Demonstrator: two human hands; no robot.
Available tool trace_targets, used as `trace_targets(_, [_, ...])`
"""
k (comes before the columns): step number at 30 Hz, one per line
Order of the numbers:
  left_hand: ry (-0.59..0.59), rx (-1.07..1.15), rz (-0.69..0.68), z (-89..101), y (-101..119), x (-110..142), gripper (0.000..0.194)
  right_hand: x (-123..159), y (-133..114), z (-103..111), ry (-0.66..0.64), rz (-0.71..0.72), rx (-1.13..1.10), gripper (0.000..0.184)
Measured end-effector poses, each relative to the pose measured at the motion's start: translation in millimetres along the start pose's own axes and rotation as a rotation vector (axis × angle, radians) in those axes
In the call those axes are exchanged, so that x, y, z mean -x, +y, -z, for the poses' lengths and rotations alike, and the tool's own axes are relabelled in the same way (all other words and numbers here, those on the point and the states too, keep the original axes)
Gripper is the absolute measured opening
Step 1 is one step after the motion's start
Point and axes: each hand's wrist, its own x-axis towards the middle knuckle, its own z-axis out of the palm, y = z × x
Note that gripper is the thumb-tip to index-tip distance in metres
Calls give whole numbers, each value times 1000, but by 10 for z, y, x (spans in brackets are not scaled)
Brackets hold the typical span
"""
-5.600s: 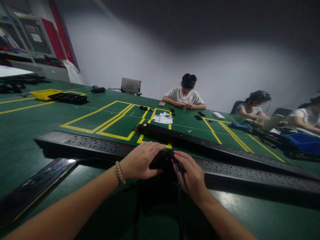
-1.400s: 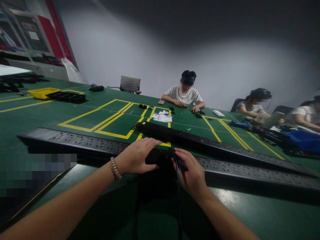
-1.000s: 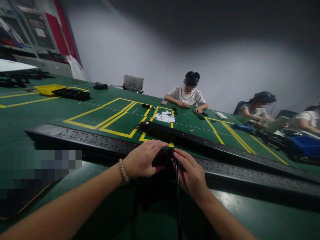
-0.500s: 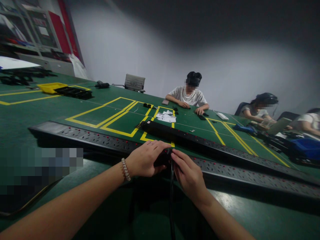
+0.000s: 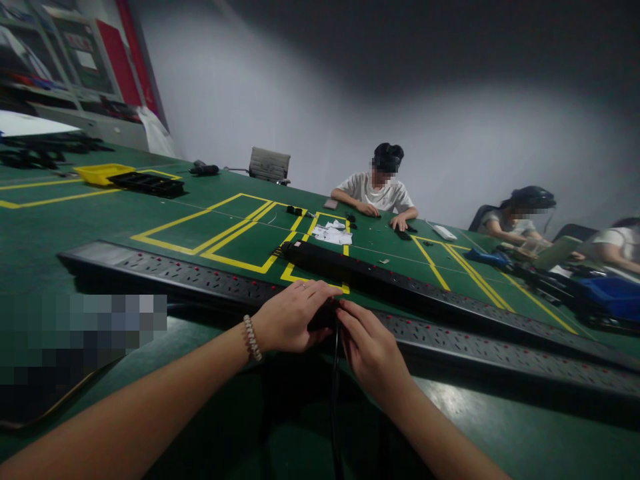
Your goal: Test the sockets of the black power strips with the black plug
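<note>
A long black power strip, with red dots and rows of slots along its face, lies slantwise across the near table. My left hand, a beaded bracelet at its wrist, is wrapped over the strip's middle part. Close beside it, my right hand pinches the upper end of a black cable against the strip. The cable hangs down toward the lower edge of the view. Fingers hide where cable and strip meet. A second black power strip lies just behind the first, partly alongside it.
The green table carries yellow tape outlines. White papers lie past the strips. A yellow tray and a black tray stand at left. Across the table a co-worker sits; others work at right near a blue bin.
My right hand and the cable's upper end have shifted slightly left, closer to my left hand. The dark part between my hands is now more covered. My left hand stays in place.
</note>
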Motion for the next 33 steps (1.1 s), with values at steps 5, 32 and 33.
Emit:
trace_targets(5, [2, 15, -19, 0, -10, 2, 63, 3, -15, 7, -15, 2, 23, 36])
trace_targets(32, [-61, 65, 61, 33, 2, -40, 78, 106, 63, -22, 46, 133, 207, 46])
trace_targets(33, [-60, 71, 65, 34, 3, -41, 79, 113, 77, -30, 45, 127, 207, 46])
